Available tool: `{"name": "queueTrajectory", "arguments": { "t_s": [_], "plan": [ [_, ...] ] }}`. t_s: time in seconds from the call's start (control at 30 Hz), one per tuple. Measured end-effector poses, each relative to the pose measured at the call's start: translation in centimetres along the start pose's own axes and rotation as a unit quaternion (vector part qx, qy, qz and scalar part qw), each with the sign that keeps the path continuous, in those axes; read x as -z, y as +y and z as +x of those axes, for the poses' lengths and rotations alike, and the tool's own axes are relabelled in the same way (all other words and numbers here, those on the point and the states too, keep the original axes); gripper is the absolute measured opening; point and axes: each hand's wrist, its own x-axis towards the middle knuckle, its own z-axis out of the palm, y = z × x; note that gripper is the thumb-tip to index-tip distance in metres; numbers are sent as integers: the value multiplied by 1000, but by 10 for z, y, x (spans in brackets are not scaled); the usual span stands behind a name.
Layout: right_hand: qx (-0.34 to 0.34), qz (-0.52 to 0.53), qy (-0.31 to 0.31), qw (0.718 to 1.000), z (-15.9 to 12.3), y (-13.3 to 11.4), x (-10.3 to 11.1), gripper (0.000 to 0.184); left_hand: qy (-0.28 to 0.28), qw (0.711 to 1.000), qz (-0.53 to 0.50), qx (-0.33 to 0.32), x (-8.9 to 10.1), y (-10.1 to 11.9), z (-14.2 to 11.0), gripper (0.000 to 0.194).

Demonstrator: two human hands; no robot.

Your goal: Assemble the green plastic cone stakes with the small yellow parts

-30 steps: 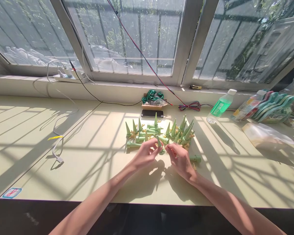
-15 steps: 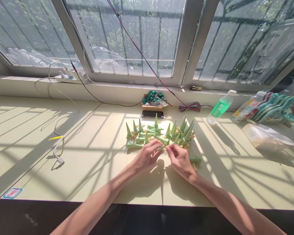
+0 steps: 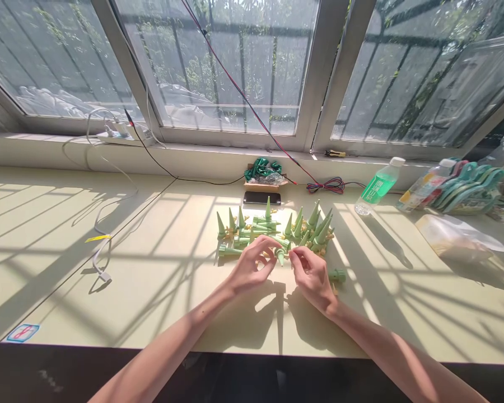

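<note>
A green plant watering spike (image 3: 280, 257) hangs point down between my hands, above the table. My right hand (image 3: 313, 276) is closed in a pinch at the spike's right side, around a small part I cannot make out clearly. At the spike's other side, my left hand (image 3: 254, 264) has its thumb and index finger apart, the index fingertip close to the spike's top. Just beyond my hands is a group of similar spikes (image 3: 320, 229) with small yellowish side pieces, some upright and some lying down. One more spike (image 3: 337, 275) lies beside my right hand, partly hidden.
Behind the spikes lie a black phone (image 3: 262, 198) and a small box (image 3: 264, 172) with green material. To the right are a green-labelled bottle (image 3: 378, 187), a plastic bag (image 3: 456, 238) and teal hangers (image 3: 470, 187). A white cable (image 3: 103, 232) crosses the table at left.
My left thumb and fingers have spread from a pinch, so the spike shows more fully. My right hand keeps its pinch. A hand at the far right edge has gone out of view.
</note>
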Motion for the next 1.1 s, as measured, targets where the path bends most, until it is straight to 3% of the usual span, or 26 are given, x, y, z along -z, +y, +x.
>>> {"name": "queueTrajectory", "arguments": {
  "t_s": [0.07,0.23,0.43,0.57,0.8,1.1],
  "plan": [
    [10,9,9,1000,-1,0,0,19,8,998,-52,30,0,0,2,19],
    [47,12,8,999,-1,-2,3,17,12,983,-149,101,1,-6,5,34],
    [83,21,9,996,-2,2,2,16,-67,942,-274,182,1,-15,5,42],
    [103,15,6,995,0,4,0,15,-83,941,-278,175,2,-13,5,38],
    [87,24,-13,996,0,3,2,15,-58,952,-264,145,1,-15,5,38],
    [32,20,-29,999,-1,6,-1,18,-37,989,-116,86,1,-8,2,27]
  ]
}}
